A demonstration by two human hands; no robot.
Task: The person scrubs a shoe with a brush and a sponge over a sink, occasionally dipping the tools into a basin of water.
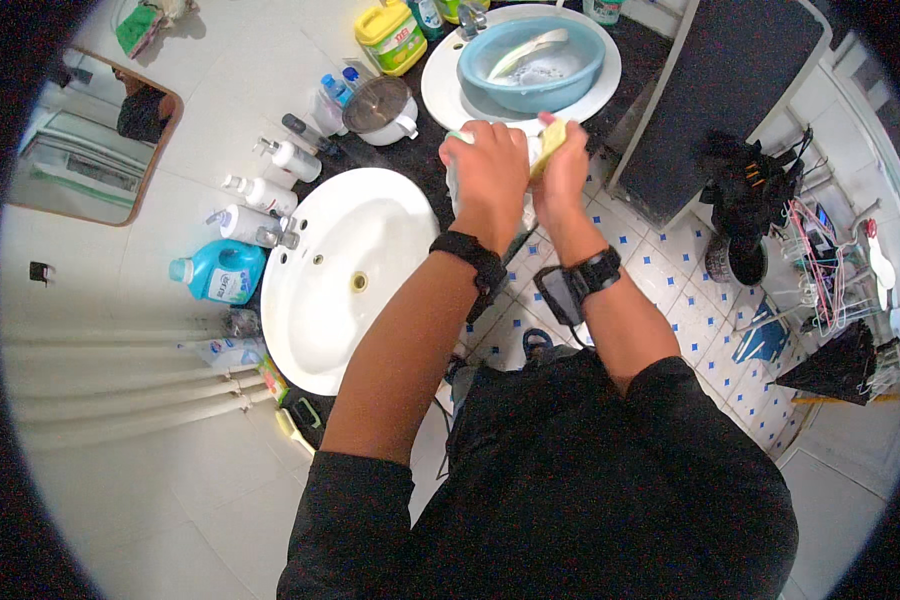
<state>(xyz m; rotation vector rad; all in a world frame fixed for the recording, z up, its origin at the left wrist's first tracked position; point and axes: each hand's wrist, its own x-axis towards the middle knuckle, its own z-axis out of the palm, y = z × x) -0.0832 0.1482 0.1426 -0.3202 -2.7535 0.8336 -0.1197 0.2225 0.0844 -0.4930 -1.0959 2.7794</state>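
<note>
One head-worn fisheye view looks steeply down from above, close over the person's own forearms. The fingers (515, 150) sit upper centre, the white basin (345, 275) lying left of and below them. Straight edges bend toward the rim.

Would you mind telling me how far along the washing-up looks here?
Done: nothing shows as finished. In hand: the left hand holds a white item while the right hand rubs it with a yellow sponge. Left: a white utensil sits in soapy water in the blue basin, likely unwashed.
</note>
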